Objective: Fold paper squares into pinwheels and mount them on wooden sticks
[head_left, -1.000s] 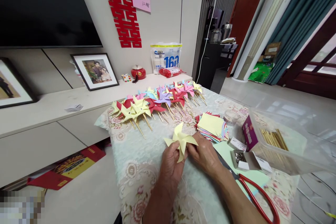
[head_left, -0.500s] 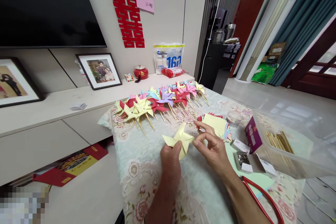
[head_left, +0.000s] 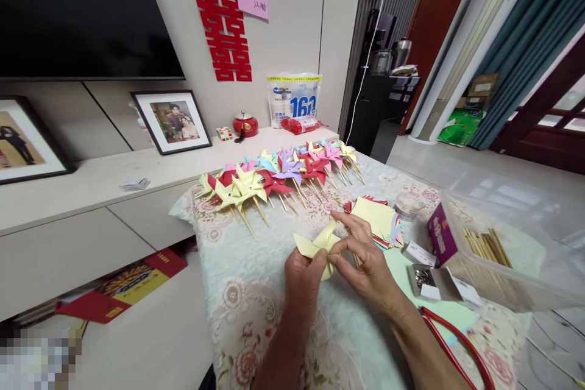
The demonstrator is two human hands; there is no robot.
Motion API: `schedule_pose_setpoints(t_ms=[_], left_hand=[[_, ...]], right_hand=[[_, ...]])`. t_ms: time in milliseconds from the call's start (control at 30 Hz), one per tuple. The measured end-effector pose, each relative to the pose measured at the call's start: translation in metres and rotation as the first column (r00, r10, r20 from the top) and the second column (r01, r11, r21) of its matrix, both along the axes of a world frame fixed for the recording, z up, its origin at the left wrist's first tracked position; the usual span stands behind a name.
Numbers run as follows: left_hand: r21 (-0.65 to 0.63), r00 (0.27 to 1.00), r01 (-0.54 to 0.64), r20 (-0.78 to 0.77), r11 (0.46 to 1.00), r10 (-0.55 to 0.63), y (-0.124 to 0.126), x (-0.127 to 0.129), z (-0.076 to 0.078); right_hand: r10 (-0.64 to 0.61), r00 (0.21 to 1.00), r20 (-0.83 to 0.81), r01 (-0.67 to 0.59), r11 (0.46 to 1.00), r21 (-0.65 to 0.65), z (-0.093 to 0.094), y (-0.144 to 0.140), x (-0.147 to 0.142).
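Note:
A pale yellow paper pinwheel (head_left: 308,245) is held above the flowered tablecloth, its blades folded in toward the middle. My left hand (head_left: 301,277) grips it from below, thumb pressed on its centre. Thumb and index finger of my right hand (head_left: 363,259) pinch the pinwheel's right side; the other fingers are raised. A thin stick partly shows behind the right fingers. Beyond my hands lie several finished pinwheels (head_left: 290,169) on sticks, in yellow, red, purple, pink and blue. Beside my right hand is a stack of coloured paper squares (head_left: 372,214).
To the right stand a clear plastic bin (head_left: 498,265) of wooden sticks (head_left: 487,245), a small open box of metal pins (head_left: 423,277) and a round clear container (head_left: 408,206). Red-handled pliers (head_left: 457,341) lie near my right forearm. A white cabinet (head_left: 91,195) borders the table's far side.
My right hand has moved left, from the tip of the right blade in toward the pinwheel's centre. My left hand and the pinwheel have shifted slightly right.

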State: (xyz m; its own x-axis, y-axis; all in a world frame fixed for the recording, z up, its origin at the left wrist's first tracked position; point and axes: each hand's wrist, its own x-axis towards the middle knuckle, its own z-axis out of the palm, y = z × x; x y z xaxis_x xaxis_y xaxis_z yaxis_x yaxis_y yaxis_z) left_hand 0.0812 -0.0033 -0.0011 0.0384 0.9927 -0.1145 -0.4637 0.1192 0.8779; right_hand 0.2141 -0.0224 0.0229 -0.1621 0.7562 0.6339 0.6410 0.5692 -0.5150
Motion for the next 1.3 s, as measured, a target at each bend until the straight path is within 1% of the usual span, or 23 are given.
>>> schedule_pose_setpoints(t_ms=[167,300,400,500,600,867,1100,1300], left_hand=[[0.031,1.0,0.001,-0.003,1.0,-0.001,-0.0009,-0.0001,0.0016],[0.022,1.0,-0.012,0.01,1.0,0.012,-0.0006,0.0003,-0.0004],[0.017,1.0,-0.028,0.014,0.999,0.028,-0.0003,0.0006,-0.0008],[0.034,0.999,-0.034,0.002,0.999,0.034,-0.0008,0.0003,0.0003],[0.051,0.999,-0.035,-0.038,0.998,0.037,-0.0011,0.0002,0.0004],[0.114,0.991,-0.025,-0.13,0.993,0.04,0.0,-0.0009,-0.0057],[0.096,0.97,-0.091,-0.216,0.991,0.11,-0.0012,-0.0026,-0.007],[0.187,0.934,-0.117,-0.312,0.976,0.171,-0.0027,-0.0029,-0.0065]], right_hand=[[0.003,1.0,0.029,-0.004,0.999,0.035,-0.0011,0.0008,0.0011],[-0.011,0.998,0.06,0.007,0.998,0.058,-0.0016,0.0018,0.0012],[-0.009,1.0,0.027,0.008,1.0,0.009,-0.0009,0.0012,0.0004],[-0.008,0.999,-0.054,0.004,0.997,-0.074,-0.0003,0.0001,-0.0005],[-0.01,0.992,-0.123,-0.006,0.992,-0.128,-0.001,0.0,-0.0011],[-0.018,0.975,-0.219,-0.023,0.983,-0.182,-0.0032,0.0011,-0.0015],[-0.009,0.961,-0.276,-0.06,0.969,-0.242,-0.0049,0.0005,-0.001],[-0.004,0.955,-0.298,-0.075,0.964,-0.253,-0.0054,0.0012,-0.0007]])
